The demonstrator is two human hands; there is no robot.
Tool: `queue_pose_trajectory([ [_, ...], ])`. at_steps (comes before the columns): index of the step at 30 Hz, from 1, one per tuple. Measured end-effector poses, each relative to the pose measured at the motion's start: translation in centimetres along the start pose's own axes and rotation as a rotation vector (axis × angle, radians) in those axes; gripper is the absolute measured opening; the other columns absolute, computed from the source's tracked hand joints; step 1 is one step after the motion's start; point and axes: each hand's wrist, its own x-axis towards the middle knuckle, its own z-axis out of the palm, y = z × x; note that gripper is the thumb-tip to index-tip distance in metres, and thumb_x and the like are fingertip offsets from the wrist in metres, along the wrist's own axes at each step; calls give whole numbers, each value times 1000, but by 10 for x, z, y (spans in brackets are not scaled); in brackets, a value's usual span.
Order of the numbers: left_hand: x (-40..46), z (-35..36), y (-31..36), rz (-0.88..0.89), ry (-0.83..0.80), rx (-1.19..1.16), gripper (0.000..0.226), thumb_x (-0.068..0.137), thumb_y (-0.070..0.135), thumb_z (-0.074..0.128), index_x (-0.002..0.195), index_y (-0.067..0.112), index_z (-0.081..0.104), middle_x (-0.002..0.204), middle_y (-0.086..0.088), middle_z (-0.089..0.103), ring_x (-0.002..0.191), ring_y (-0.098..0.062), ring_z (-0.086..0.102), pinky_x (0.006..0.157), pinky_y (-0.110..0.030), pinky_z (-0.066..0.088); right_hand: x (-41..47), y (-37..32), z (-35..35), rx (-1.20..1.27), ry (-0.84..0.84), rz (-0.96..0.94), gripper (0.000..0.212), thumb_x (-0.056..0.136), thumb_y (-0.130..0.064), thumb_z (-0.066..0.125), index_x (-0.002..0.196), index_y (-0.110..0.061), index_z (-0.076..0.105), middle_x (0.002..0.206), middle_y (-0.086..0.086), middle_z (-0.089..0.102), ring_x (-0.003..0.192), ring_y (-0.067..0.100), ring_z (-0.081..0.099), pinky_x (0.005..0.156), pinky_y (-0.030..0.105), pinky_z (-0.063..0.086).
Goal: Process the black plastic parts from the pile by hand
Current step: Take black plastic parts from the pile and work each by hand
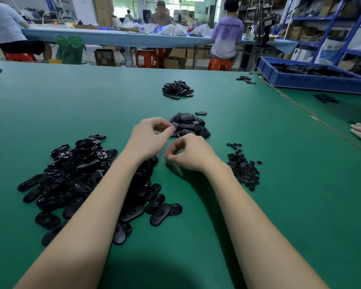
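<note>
Faint pale lettering across the back of a purple shirt (227, 36) — too blurred to read. Glossy black oval parts heaped in a big pile (86, 174) on the green counter (279, 205), left of both forearms; a smaller stack (191, 126) just beyond the hands. Left hand (150, 138) with fingers curled, pinching something unclear; right hand (188, 155) likewise — contents cannot be told. Small round black pieces (244, 167) at right. Blue bin (313, 77), shelving behind.

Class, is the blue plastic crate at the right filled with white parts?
No: the blue plastic crate at the right table edge holds black parts, not white ones.
</note>
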Motion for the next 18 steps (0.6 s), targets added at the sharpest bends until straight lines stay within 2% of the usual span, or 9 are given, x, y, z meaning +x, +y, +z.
queue_pose_trajectory([
  [2, 0, 0, 0, 8, -10, 34, 10, 92, 32, 67, 92, 27, 75, 89, 13, 73, 83, -2, 66, 72, -15, 44, -1, 6, -6, 44, 18, -2, 3, 82, -34, 75, 85, -32, 75, 93, -14, 73, 95, 10, 67, 91, 32, 55],
  [5, 2, -1, 0, 16, 18, 75, 10, 92, 31, 65, 91, 28, 75, 85, 16, 71, 79, 6, 62, 65, -5, 38, -2, 2, -5, 51, 51, -54, 25, 81, -49, 76, 103, -36, 74, 101, -16, 71, 95, 7, 65, 87, 29, 52],
  [8, 4, -2, -1, -8, 50, 37, 12, 92, 32, 65, 90, 27, 75, 83, 14, 70, 80, -2, 66, 70, -15, 45, -2, -11, 11, -50, 30, -161, 39, 85, -56, 71, 117, -35, 70, 115, -8, 68, 105, 16, 61, 86, 32, 49],
  [10, 3, -1, 0, -9, 38, 31, 12, 91, 33, 65, 90, 26, 75, 83, 14, 71, 81, -5, 66, 73, -22, 46, -2, -18, 24, -109, 37, -218, 39, 90, -48, 68, 121, -24, 69, 124, 3, 66, 117, 25, 59, 93, 38, 50],
  [12, 3, 0, -1, 4, 23, 42, 12, 91, 34, 66, 88, 27, 74, 82, 15, 71, 81, -4, 66, 71, -20, 44, -1, -20, 28, -119, 63, -210, 41, 90, -38, 68, 125, -16, 66, 126, 8, 66, 119, 30, 59, 92, 38, 50],
  [15, 2, 1, -1, -5, 16, 30, 11, 91, 35, 66, 85, 28, 74, 78, 15, 71, 77, -2, 66, 67, -18, 44, -1, -17, 20, -82, 44, -166, 33, 87, -27, 69, 118, -15, 67, 120, 8, 70, 111, 30, 63, 88, 36, 52],
  [16, 1, 1, -1, -5, 19, 33, 11, 91, 35, 66, 84, 29, 73, 77, 16, 70, 76, -1, 66, 65, -16, 43, -1, -15, 15, -50, 28, -159, 26, 86, -24, 70, 112, -18, 69, 115, 5, 72, 103, 25, 65, 86, 34, 53],
  [18, 1, 1, 0, -3, 19, 37, 11, 91, 35, 66, 83, 30, 73, 77, 17, 70, 76, 3, 65, 65, -12, 41, -2, -7, 6, 34, -7, -137, 19, 84, -20, 72, 101, -28, 71, 102, -4, 71, 79, 5, 62, 73, 21, 49],
])
